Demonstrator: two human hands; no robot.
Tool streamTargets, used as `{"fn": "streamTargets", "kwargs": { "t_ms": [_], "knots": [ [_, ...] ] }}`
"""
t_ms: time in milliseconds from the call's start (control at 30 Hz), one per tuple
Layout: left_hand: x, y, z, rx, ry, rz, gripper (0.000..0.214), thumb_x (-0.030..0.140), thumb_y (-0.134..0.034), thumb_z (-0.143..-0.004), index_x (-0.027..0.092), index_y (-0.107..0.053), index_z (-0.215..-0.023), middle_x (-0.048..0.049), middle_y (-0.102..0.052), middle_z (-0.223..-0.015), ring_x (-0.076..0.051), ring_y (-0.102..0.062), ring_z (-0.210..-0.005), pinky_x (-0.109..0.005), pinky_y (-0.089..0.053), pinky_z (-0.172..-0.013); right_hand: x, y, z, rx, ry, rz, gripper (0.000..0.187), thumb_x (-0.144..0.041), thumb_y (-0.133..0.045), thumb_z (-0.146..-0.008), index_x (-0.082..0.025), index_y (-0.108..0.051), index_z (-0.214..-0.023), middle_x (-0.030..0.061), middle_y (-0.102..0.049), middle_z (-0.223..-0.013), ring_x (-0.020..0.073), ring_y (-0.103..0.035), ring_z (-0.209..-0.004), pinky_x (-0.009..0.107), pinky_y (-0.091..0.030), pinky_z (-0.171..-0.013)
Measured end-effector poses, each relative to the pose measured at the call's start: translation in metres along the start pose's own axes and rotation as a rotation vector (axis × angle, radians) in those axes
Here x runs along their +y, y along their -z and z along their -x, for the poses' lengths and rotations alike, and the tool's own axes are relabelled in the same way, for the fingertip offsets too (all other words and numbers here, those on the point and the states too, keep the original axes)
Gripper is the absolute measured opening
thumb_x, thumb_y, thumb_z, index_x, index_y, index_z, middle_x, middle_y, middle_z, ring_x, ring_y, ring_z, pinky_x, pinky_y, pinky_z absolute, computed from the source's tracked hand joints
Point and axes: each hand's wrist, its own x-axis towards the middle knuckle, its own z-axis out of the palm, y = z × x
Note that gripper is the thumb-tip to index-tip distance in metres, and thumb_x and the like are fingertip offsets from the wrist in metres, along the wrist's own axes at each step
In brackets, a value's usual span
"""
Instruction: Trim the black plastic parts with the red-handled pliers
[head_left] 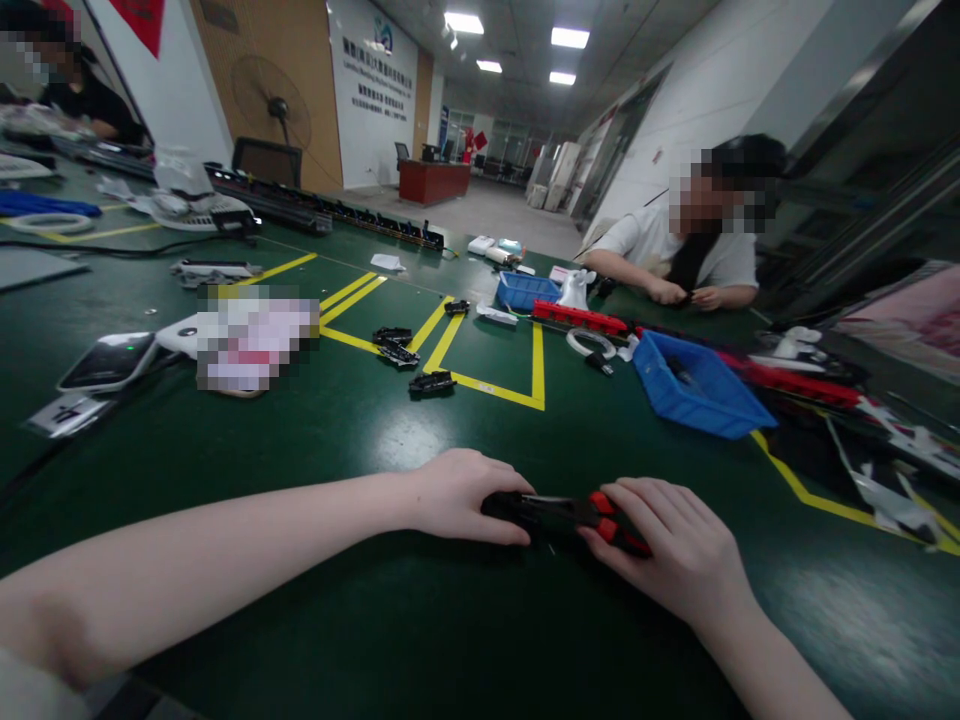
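Observation:
My left hand (472, 497) is closed on a small black plastic part (510, 508), held just above the green table. Wrapped in my right hand (671, 540) is a pair of pliers (601, 508) with red and black handles. The dark jaws of the pliers point left and meet the black part; the exact contact is too dark to make out. Ahead of my hands lie several similar black parts, among them one near part (432, 383) and one farther part (456, 307).
A blue bin (697, 385) with dark items stands to the right, and a smaller blue bin (527, 290) farther back. Yellow tape (495, 390) marks the green table (337, 620). At left lie a phone (255, 345) and a white device (109, 360). A co-worker (705, 240) sits opposite.

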Motion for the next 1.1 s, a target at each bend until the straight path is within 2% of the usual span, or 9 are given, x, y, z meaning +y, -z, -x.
{"fn": "streamTargets", "kwargs": {
  "t_ms": [500, 1100],
  "knots": [
    [0.001, 0.000, -0.001, -0.006, 0.008, -0.017, 0.041, 0.048, -0.063, -0.088, 0.020, -0.063, -0.119, -0.0045, -0.071, -0.102, -0.019, -0.066, -0.087, -0.026, -0.045, -0.069, -0.010, -0.006, -0.004, -0.012, -0.017, 0.010, 0.030, -0.037, -0.066, -0.085, -0.010, -0.064, -0.099, 0.0133, -0.071, -0.090, 0.0228, -0.066, -0.084, 0.034, -0.051, -0.075],
    [-0.002, -0.001, 0.000, 0.012, -0.004, 0.020, 0.039, 0.046, -0.065, -0.087, 0.019, -0.064, -0.116, -0.0033, -0.070, -0.099, -0.016, -0.065, -0.083, -0.024, -0.045, -0.066, 0.000, -0.001, 0.003, -0.006, -0.058, -0.008, 0.029, -0.036, -0.068, -0.083, -0.013, -0.065, -0.100, 0.0116, -0.071, -0.091, 0.0222, -0.067, -0.083, 0.034, -0.050, -0.074]
  ]
}}
